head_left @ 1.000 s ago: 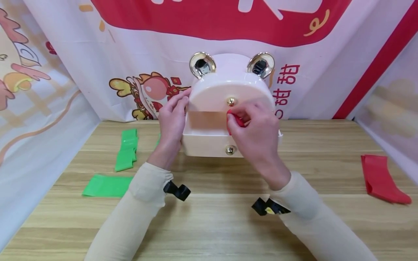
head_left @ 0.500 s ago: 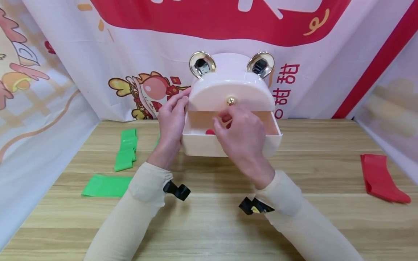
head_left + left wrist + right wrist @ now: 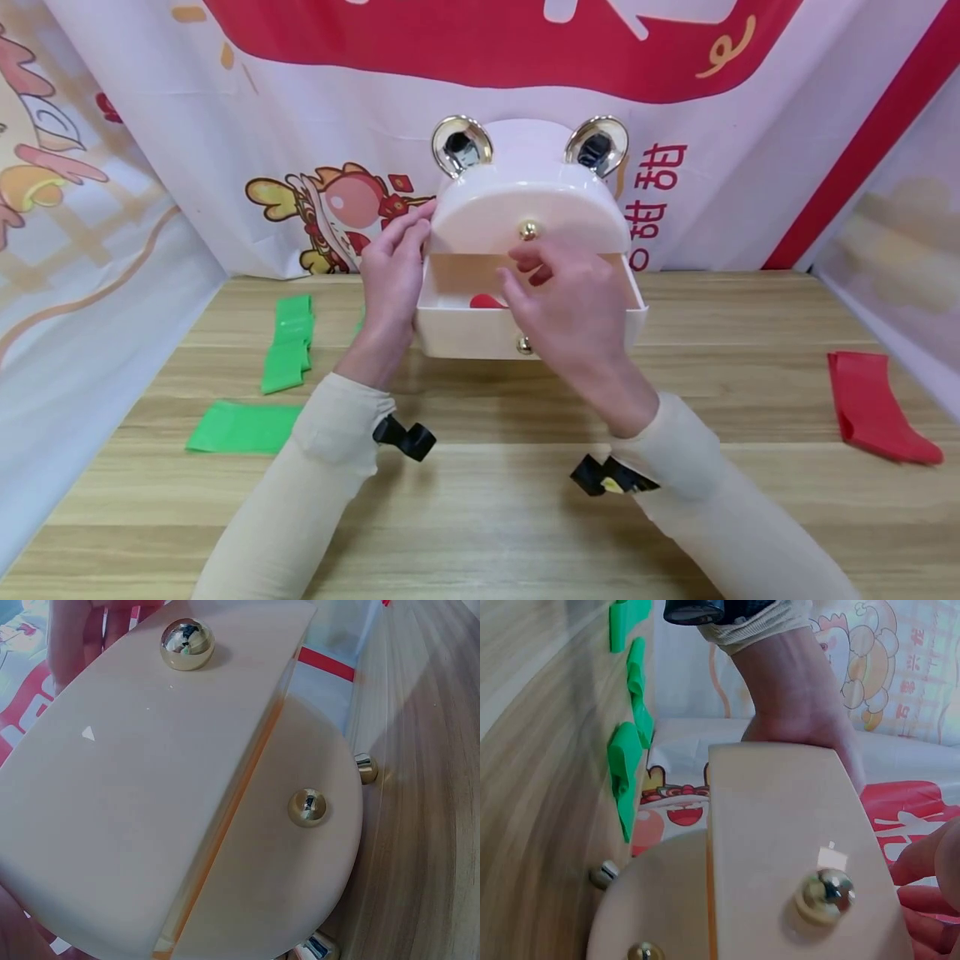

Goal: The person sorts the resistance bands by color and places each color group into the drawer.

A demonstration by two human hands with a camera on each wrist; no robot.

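Observation:
A cream storage box [image 3: 529, 208] with gold round ears stands at the back of the wooden table. Its lower drawer [image 3: 468, 335] is pulled out. A bit of red, apparently a folded red band [image 3: 486, 302], shows inside the drawer, mostly hidden by the front wall. My left hand [image 3: 393, 275] rests with extended fingers against the box's left side. Over the drawer hovers my right hand [image 3: 573, 300], its fingers loosely bent with nothing between them. The right wrist view shows its fingers [image 3: 930, 877] beside the upper gold knob [image 3: 826, 895].
Two flat green bands, one folded [image 3: 287, 343] and one laid sideways [image 3: 243, 427], lie left of my arms; a bit more green shows behind the left wrist. A folded red band [image 3: 881, 408] lies at the far right. Printed curtains [image 3: 360, 108] enclose the table.
My right hand lowered the red band into the drawer, let it go, and then drew back slightly to the right. The left hand keeps its place on the box.

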